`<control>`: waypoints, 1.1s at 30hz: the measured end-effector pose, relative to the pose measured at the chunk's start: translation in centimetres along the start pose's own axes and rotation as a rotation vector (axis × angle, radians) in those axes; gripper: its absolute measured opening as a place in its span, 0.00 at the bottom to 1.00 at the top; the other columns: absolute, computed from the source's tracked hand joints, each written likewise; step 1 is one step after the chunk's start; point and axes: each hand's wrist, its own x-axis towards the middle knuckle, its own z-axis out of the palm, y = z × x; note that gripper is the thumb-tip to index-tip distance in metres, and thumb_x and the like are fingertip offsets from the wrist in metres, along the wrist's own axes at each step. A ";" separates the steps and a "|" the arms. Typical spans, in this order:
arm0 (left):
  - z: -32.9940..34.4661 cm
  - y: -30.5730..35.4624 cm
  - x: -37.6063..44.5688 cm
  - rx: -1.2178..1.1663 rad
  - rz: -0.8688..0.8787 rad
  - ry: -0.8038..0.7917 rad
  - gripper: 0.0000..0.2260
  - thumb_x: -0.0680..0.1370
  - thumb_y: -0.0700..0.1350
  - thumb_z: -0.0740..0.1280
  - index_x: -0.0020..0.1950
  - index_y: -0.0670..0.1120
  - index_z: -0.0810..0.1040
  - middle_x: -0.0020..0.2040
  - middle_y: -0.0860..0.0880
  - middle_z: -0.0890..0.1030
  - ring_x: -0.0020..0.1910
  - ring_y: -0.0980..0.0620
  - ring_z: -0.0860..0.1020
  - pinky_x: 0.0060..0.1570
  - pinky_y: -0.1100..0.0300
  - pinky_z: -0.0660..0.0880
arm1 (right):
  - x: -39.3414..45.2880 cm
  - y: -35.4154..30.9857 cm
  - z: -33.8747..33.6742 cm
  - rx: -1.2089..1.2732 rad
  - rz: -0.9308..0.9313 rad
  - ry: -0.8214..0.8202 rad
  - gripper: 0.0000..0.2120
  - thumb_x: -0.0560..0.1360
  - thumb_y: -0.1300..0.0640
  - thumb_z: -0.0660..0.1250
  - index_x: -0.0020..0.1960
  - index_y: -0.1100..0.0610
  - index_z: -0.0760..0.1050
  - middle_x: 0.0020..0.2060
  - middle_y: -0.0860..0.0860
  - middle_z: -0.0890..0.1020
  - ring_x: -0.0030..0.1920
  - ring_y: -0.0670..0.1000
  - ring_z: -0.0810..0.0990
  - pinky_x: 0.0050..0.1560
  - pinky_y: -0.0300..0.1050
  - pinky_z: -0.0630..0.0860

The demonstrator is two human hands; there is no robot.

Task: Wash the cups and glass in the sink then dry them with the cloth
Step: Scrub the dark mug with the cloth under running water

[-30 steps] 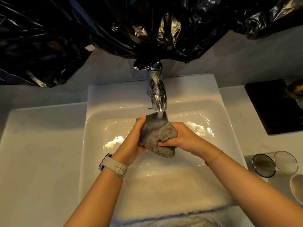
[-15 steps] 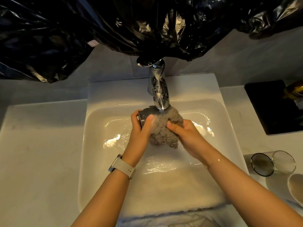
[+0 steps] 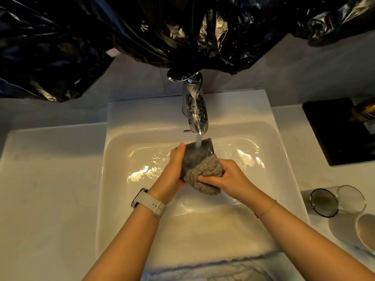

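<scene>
Both hands meet over the middle of the sink (image 3: 121, 199), just under the tap (image 3: 195, 114). The left hand (image 3: 172, 171) grips a dark grey cup (image 3: 195, 155) from its left side, thumb tip up against the cup's upper edge and palm wrapped round the wall. The right hand (image 3: 227, 179) pinches a fuzzy grey-brown cloth (image 3: 205, 175) against the cup's lower right side, fingers curled over the cloth's bottom fold. The cloth covers the nearer half of the cup; the farther half is bare and tilted away from the person, toward the tap. A thin stream of water (image 3: 198, 140) falls from the spout straight onto the bare part of the cup, just beyond the left thumb. Water shines in the basin on both sides of the hands.

A pale watch (image 3: 148, 202) sits on the left wrist, and a fine bracelet (image 3: 265, 209) on the right wrist.

Well to the right of the right hand, on the counter (image 3: 50, 199), a clear glass (image 3: 336, 200) lies on its side with its mouth toward the sink. Just nearer than it, at the picture's right edge, stands a white cup (image 3: 365, 230), only partly in view. Farther right and beyond the hands lies a black tray (image 3: 328, 130) with a brown bottle (image 3: 365, 108) on it. Above the tap, black plastic sheeting (image 3: 142, 27) hangs across the wall.
</scene>
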 end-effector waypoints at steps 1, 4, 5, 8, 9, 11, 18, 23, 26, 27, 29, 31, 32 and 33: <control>0.3 -0.2 -0.1 0.062 0.089 0.048 0.20 0.82 0.62 0.54 0.69 0.53 0.67 0.63 0.43 0.78 0.59 0.47 0.81 0.55 0.51 0.81 | 0.2 0.0 0.0 0.039 0.018 0.020 0.12 0.69 0.68 0.73 0.46 0.52 0.80 0.38 0.41 0.86 0.44 0.42 0.84 0.45 0.35 0.79; 0.1 -0.8 -0.6 0.387 0.437 0.102 0.12 0.80 0.64 0.59 0.62 0.67 0.64 0.63 0.48 0.72 0.61 0.54 0.76 0.56 0.56 0.80 | 0.9 -0.4 -0.2 0.354 0.134 0.062 0.08 0.68 0.60 0.71 0.48 0.57 0.80 0.40 0.49 0.86 0.45 0.47 0.84 0.45 0.40 0.80; -0.2 -1.0 -0.9 0.495 0.507 0.094 0.13 0.78 0.65 0.59 0.62 0.70 0.63 0.63 0.50 0.70 0.62 0.58 0.74 0.56 0.61 0.78 | 1.2 -0.6 -0.4 0.490 0.183 0.063 0.11 0.68 0.57 0.70 0.50 0.58 0.79 0.42 0.51 0.86 0.46 0.49 0.84 0.46 0.41 0.80; -0.7 -1.4 -1.2 0.488 0.533 0.041 0.16 0.78 0.65 0.61 0.64 0.69 0.63 0.65 0.52 0.69 0.65 0.56 0.73 0.61 0.55 0.77 | 1.4 -1.3 -0.9 0.560 0.192 0.008 0.13 0.69 0.58 0.73 0.53 0.59 0.78 0.45 0.53 0.86 0.48 0.51 0.85 0.45 0.41 0.80; -0.8 -1.4 -1.2 0.365 0.472 0.023 0.17 0.79 0.64 0.61 0.67 0.66 0.62 0.66 0.51 0.71 0.65 0.52 0.75 0.60 0.51 0.78 | 1.4 -1.3 -0.9 0.471 0.157 -0.021 0.12 0.69 0.59 0.72 0.52 0.59 0.79 0.45 0.52 0.86 0.48 0.50 0.85 0.45 0.40 0.80; -1.0 -0.8 -0.7 0.123 0.286 0.005 0.25 0.79 0.66 0.57 0.72 0.57 0.63 0.68 0.47 0.74 0.63 0.48 0.78 0.56 0.53 0.80 | 1.2 -1.6 -0.5 0.228 0.094 -0.046 0.09 0.68 0.65 0.74 0.48 0.57 0.81 0.41 0.49 0.87 0.45 0.48 0.85 0.45 0.40 0.79; -1.2 -0.8 -0.8 0.377 0.357 0.161 0.17 0.79 0.66 0.58 0.60 0.58 0.66 0.57 0.50 0.76 0.58 0.49 0.79 0.51 0.53 0.80 | 1.6 -1.3 0.8 0.425 0.164 0.010 0.10 0.68 0.56 0.70 0.48 0.58 0.80 0.41 0.50 0.86 0.45 0.47 0.84 0.43 0.37 0.79; -1.5 -1.7 -1.2 0.512 0.437 0.199 0.23 0.76 0.68 0.55 0.63 0.54 0.65 0.54 0.51 0.76 0.51 0.54 0.78 0.46 0.59 0.76 | 2.1 -1.7 1.2 0.520 0.232 0.035 0.15 0.69 0.52 0.69 0.52 0.58 0.80 0.46 0.53 0.86 0.48 0.50 0.85 0.45 0.38 0.79; -1.1 -1.1 -1.2 0.341 0.306 0.193 0.22 0.80 0.66 0.54 0.64 0.51 0.67 0.51 0.50 0.79 0.48 0.51 0.80 0.39 0.61 0.77 | 1.5 -1.4 1.0 0.372 0.157 -0.012 0.12 0.71 0.56 0.71 0.53 0.59 0.80 0.46 0.53 0.86 0.50 0.52 0.84 0.49 0.41 0.80; -1.3 -0.8 -1.0 0.257 0.217 0.176 0.24 0.80 0.66 0.55 0.65 0.50 0.69 0.53 0.49 0.81 0.50 0.51 0.81 0.42 0.59 0.80 | 1.2 -1.2 0.8 0.290 0.134 -0.051 0.09 0.72 0.60 0.72 0.52 0.58 0.80 0.45 0.50 0.86 0.49 0.51 0.84 0.49 0.41 0.80; -1.6 -0.2 -0.7 0.117 0.053 0.136 0.27 0.79 0.67 0.56 0.66 0.49 0.74 0.58 0.46 0.84 0.54 0.50 0.83 0.52 0.50 0.81 | 0.9 -0.8 0.2 0.112 0.107 -0.122 0.10 0.71 0.67 0.72 0.48 0.55 0.79 0.40 0.44 0.86 0.45 0.43 0.84 0.46 0.37 0.79; -1.3 0.4 -1.0 -0.031 -0.081 0.127 0.24 0.81 0.64 0.56 0.61 0.48 0.79 0.55 0.45 0.85 0.53 0.49 0.84 0.56 0.49 0.80 | 0.7 -0.6 -0.2 -0.026 0.071 -0.164 0.14 0.71 0.69 0.72 0.46 0.51 0.78 0.38 0.39 0.84 0.43 0.38 0.83 0.45 0.33 0.77; -1.1 0.6 -1.1 -0.113 -0.132 0.120 0.23 0.82 0.62 0.56 0.60 0.47 0.80 0.54 0.44 0.86 0.52 0.48 0.84 0.57 0.48 0.80 | 0.7 -0.4 -0.3 -0.064 0.044 -0.158 0.15 0.71 0.69 0.72 0.46 0.50 0.77 0.38 0.39 0.84 0.43 0.37 0.82 0.45 0.33 0.77; -0.9 0.5 -1.1 -0.174 -0.164 0.117 0.23 0.82 0.61 0.57 0.59 0.45 0.81 0.53 0.43 0.86 0.52 0.46 0.84 0.57 0.48 0.80 | 0.7 -0.1 -0.2 -0.084 0.014 -0.122 0.14 0.71 0.68 0.72 0.45 0.49 0.77 0.37 0.38 0.84 0.43 0.37 0.82 0.45 0.33 0.77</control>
